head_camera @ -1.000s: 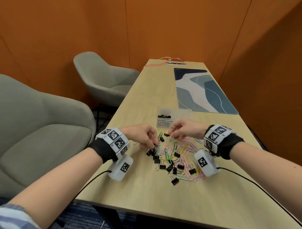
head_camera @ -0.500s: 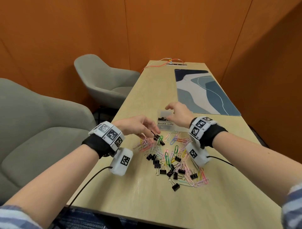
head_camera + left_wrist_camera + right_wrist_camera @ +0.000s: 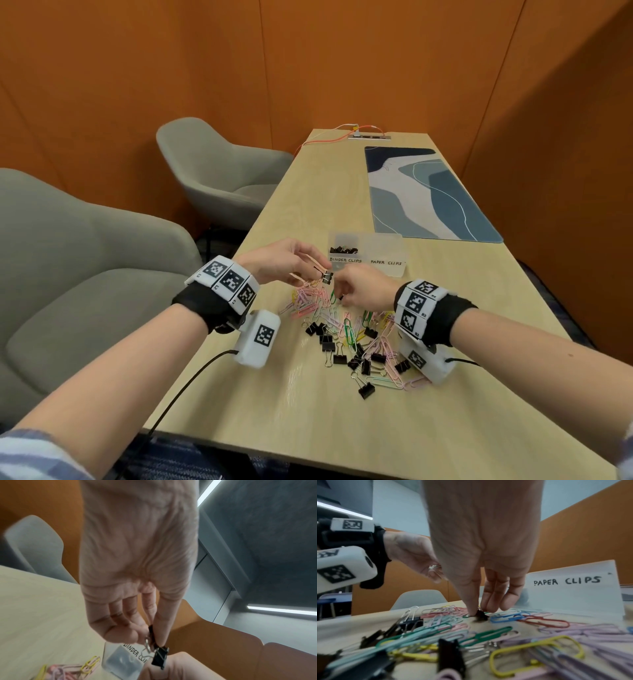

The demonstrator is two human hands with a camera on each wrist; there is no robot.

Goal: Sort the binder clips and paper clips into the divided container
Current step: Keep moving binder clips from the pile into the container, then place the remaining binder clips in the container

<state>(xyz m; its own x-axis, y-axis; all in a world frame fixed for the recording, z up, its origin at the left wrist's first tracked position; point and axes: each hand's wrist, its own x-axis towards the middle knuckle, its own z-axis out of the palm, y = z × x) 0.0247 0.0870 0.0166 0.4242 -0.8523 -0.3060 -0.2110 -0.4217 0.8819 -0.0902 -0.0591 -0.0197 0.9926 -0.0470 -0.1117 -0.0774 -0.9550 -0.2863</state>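
**Early going: a few binder clips filed, the pile still waiting**

Closest to me, on my side of the divided container point(image 3: 366, 270), the mixed pile point(image 3: 352, 339) spreads over the table point(image 3: 274, 411), and it's mostly untouched. I count roughly a dozen black binder clips in it, though tangles make that a rough figure; the coloured paper clips are too many and too overlapped to count, dozens by my guess.

At the pile's far edge, just short of the container, my right hand point(image 3: 363, 291) is down with thumb and fingertips pinching a small black binder clip point(image 3: 481, 615) lying on the table among the paper clips.

Beside it, my left hand point(image 3: 284, 260) pinches a black binder clip point(image 3: 327, 277) by its wire handles, lifted off the table, close in front of the container's left half.

Farthest out, the container: two compartments. The left one, marked BINDER CLIPS, holds a small dark heap point(image 3: 343, 250) – number unreadable. The right one, marked PAPER CLIPS, looks empty from here, so I'd judge that sorting hasn't begun
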